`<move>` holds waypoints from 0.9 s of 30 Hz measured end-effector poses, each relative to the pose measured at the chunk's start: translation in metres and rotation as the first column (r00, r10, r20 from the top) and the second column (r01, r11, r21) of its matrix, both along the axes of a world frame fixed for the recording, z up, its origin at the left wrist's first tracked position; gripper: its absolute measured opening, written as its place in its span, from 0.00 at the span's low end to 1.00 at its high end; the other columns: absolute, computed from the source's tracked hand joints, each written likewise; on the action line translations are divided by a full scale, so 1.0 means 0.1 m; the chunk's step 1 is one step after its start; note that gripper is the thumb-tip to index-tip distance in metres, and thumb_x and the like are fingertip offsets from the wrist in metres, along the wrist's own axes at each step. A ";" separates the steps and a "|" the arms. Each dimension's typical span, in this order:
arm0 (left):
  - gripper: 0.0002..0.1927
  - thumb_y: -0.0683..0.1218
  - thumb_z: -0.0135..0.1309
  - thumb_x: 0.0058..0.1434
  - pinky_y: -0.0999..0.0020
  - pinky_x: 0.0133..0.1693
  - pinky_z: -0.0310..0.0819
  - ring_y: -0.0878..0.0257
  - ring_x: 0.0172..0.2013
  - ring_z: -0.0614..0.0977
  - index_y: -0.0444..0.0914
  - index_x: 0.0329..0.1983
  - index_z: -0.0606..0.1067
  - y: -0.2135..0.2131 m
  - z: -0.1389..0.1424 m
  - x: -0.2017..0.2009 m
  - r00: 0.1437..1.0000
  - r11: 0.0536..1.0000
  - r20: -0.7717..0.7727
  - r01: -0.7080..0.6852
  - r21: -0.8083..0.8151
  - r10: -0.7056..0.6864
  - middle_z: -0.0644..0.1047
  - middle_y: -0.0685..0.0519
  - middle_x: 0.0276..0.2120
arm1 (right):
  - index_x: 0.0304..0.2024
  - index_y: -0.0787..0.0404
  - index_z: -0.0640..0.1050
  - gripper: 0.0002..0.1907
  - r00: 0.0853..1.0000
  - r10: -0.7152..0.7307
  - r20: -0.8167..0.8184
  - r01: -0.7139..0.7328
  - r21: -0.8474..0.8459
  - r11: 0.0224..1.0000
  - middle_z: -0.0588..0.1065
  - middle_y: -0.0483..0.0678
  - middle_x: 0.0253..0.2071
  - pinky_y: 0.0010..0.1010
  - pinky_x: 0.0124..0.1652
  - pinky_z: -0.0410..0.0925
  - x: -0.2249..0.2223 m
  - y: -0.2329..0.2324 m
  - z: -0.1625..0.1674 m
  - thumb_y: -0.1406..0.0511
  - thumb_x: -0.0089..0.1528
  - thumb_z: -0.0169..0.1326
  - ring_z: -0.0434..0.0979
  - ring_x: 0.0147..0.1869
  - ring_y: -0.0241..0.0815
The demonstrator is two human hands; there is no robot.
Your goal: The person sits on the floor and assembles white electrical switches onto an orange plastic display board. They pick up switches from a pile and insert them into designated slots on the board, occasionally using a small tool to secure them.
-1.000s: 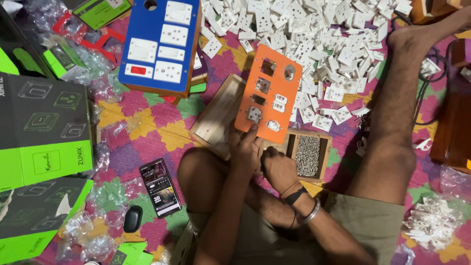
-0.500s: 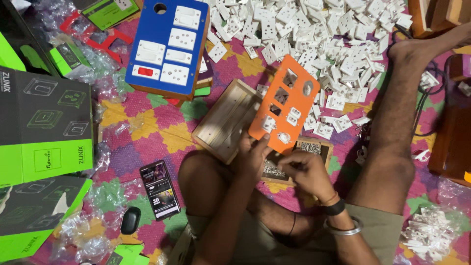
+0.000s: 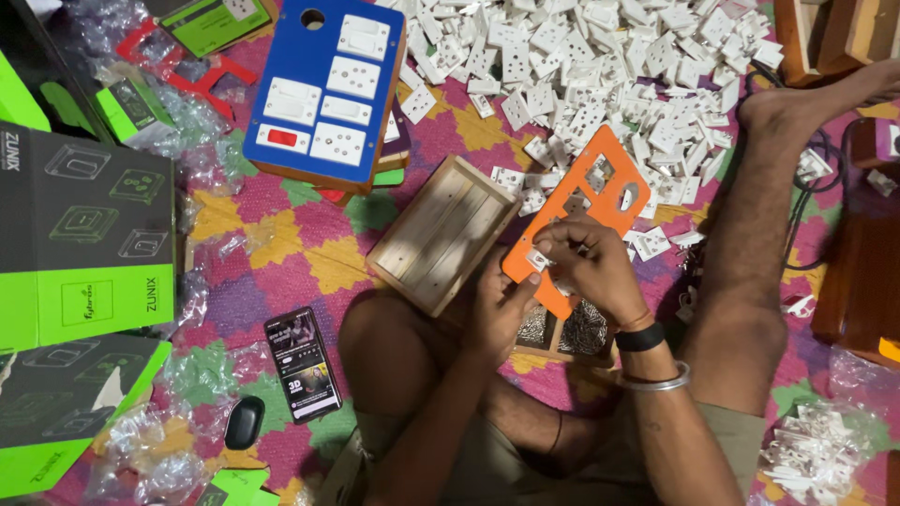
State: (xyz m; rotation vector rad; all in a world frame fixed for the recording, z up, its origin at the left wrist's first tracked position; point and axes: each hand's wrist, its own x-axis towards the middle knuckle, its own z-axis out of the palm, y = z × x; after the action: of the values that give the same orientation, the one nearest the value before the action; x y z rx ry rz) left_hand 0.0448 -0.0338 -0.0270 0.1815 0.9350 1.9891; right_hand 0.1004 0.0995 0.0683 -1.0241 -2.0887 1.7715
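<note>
Centre of the frame, a person sits cross-legged on a bright patterned mat [image 3: 281, 253], both hands busy on an orange plate [image 3: 600, 201] with cut-out holes, tilted up from lower left to upper right. The left hand [image 3: 502, 305] is curled shut around the plate's lower edge, thumb on the front face, holding it steady. The right hand [image 3: 591, 267] comes over the top, fingers bent and pinched together on a small white switch piece [image 3: 537, 260] pressed against the plate's lower part; a black band and a metal bangle sit on that wrist. Just left of the plate and touching the left hand's side lies a wooden box [image 3: 441, 234], open face up, angled the same way. Under the hands, a small tray of screws [image 3: 567, 333] peeks out. Across the top and upper right spreads a big heap of white switches [image 3: 600, 66], reaching down to the plate's upper edge. Upper left of centre stands a blue board [image 3: 323, 89] already fitted with white switches and one red one, resting on other boards. Far left, green and black cartons [image 3: 84, 234] are stacked, with crumpled clear wrappers around them. Lower left, a phone [image 3: 302, 364] lies screen up, lit, with a black earbud case [image 3: 244, 422] just beside it. The person's bare foot [image 3: 797, 108] stretches to the upper right.
</note>
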 end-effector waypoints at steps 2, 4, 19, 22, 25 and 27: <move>0.16 0.36 0.53 0.69 0.78 0.31 0.67 0.74 0.33 0.74 0.36 0.59 0.70 -0.01 0.04 -0.01 0.999 0.998 -0.038 0.016 -0.053 -0.018 0.76 0.55 0.40 | 0.38 0.67 0.82 0.07 0.999 0.004 -0.048 -0.003 0.010 1.000 0.72 0.40 0.31 0.20 0.21 0.65 0.02 0.01 -0.03 0.67 0.63 0.60 0.72 0.23 0.27; 0.16 0.36 0.53 0.69 0.78 0.32 0.68 0.74 0.34 0.74 0.36 0.59 0.70 -0.01 0.07 -0.01 0.998 0.999 -0.069 0.011 -0.041 -0.014 0.76 0.55 0.40 | 0.38 0.67 0.82 0.07 1.000 0.002 -0.026 -0.002 0.009 1.000 0.73 0.40 0.29 0.19 0.22 0.65 0.03 0.01 -0.08 0.67 0.64 0.60 0.72 0.23 0.27; 0.17 0.34 0.52 0.68 0.79 0.34 0.68 0.75 0.35 0.74 0.35 0.59 0.69 0.00 0.06 0.01 0.993 0.999 -0.111 -0.036 -0.016 0.034 0.77 0.57 0.41 | 0.40 0.65 0.81 0.05 0.973 0.129 -0.189 0.008 0.591 0.806 0.77 0.46 0.34 0.21 0.30 0.67 0.08 -0.13 -0.13 0.70 0.63 0.63 0.74 0.30 0.30; 0.18 0.34 0.52 0.67 0.78 0.39 0.72 0.73 0.38 0.77 0.35 0.59 0.69 -0.01 0.07 0.03 0.980 0.999 -0.199 -0.035 -0.037 0.027 0.78 0.56 0.43 | 0.38 0.66 0.80 0.07 0.992 0.061 -0.109 -0.005 0.456 0.890 0.77 0.44 0.29 0.20 0.25 0.67 0.05 -0.08 -0.07 0.69 0.59 0.64 0.74 0.25 0.28; 0.18 0.35 0.53 0.67 0.77 0.39 0.73 0.71 0.38 0.78 0.36 0.59 0.69 0.00 0.05 0.04 0.975 0.996 -0.224 -0.020 -0.084 0.000 0.79 0.54 0.41 | 0.36 0.67 0.78 0.05 0.984 -0.095 -0.148 0.127 0.224 0.966 0.77 0.43 0.28 0.20 0.25 0.67 -0.03 -0.06 -0.07 0.69 0.63 0.56 0.73 0.24 0.28; 0.18 0.34 0.53 0.67 0.76 0.41 0.74 0.71 0.40 0.78 0.35 0.60 0.69 0.00 0.03 0.05 0.968 0.997 -0.248 -0.039 -0.066 0.021 0.78 0.54 0.42 | 0.38 0.66 0.76 0.04 0.979 -0.126 -0.158 0.152 0.163 0.975 0.76 0.44 0.27 0.20 0.25 0.67 -0.05 -0.06 -0.09 0.70 0.63 0.56 0.73 0.24 0.28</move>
State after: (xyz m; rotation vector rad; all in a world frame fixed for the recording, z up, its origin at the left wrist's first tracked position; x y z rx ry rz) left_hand 0.0498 -0.0334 -0.0240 0.3852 1.1709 1.9880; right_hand 0.0953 0.0932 0.0592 -0.9371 -1.9891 1.5183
